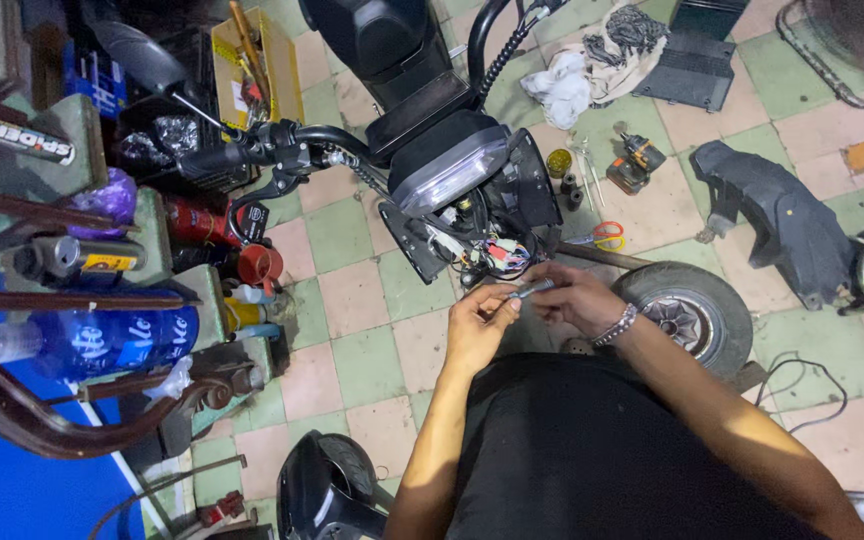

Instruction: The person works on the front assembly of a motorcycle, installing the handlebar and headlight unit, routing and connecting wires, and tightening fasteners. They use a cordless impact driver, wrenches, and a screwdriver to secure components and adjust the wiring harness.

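Seen from above, a person's two bare hands meet in front of a small scooter with its front panel removed. The left hand (474, 325) is curled, its thumb and fingertips pinching one end of a thin grey connector piece (530, 291). The right hand (574, 298), with a beaded bracelet (616, 326) on its wrist, closes its fingers around the other end, so the piece spans between both hands. Just beyond the fingertips hangs a bundle of coloured wires (497, 256) under the scooter's headlight (449, 172). Just to the right of the right hand sits the front wheel (697, 312). Further beyond the right hand, orange-handled scissors (604, 236) lie on the chequered tile floor (357, 300). Well off to the right lies a loose black body panel (777, 222). Beyond the left hand, the handlebar grip (214, 160) points towards cluttered shelves.
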The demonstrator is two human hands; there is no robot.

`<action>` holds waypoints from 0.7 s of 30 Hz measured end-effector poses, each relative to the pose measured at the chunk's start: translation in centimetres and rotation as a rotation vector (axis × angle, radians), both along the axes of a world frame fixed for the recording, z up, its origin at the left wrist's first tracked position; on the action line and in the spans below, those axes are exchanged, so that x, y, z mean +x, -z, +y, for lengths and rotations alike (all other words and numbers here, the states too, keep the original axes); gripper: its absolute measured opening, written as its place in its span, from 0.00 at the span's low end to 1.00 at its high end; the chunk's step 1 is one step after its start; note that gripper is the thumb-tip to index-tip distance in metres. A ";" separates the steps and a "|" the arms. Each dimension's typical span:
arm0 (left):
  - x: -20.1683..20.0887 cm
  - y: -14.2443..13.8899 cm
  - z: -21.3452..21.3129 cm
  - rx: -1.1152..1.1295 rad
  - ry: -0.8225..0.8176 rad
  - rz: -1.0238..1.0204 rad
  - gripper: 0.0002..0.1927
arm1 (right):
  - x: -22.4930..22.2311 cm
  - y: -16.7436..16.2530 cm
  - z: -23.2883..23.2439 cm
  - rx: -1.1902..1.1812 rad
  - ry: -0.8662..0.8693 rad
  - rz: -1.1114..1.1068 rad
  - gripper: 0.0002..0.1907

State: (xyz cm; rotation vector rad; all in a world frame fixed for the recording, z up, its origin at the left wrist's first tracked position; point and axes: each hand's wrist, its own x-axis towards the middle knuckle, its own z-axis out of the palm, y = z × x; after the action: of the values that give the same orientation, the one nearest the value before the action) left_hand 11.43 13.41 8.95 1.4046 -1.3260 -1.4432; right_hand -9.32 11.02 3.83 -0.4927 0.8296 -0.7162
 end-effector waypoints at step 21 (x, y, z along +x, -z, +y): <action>4.5 4.4 -13.2 -0.182 -0.565 -0.017 0.19 | 8.4 -5.3 -12.9 -0.365 0.145 0.737 0.24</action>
State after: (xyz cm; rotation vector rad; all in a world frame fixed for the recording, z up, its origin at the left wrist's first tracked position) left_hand 15.89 0.22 4.56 1.5104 -0.9332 -0.9132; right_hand -0.92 -1.89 9.13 -1.0684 1.4406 -0.8339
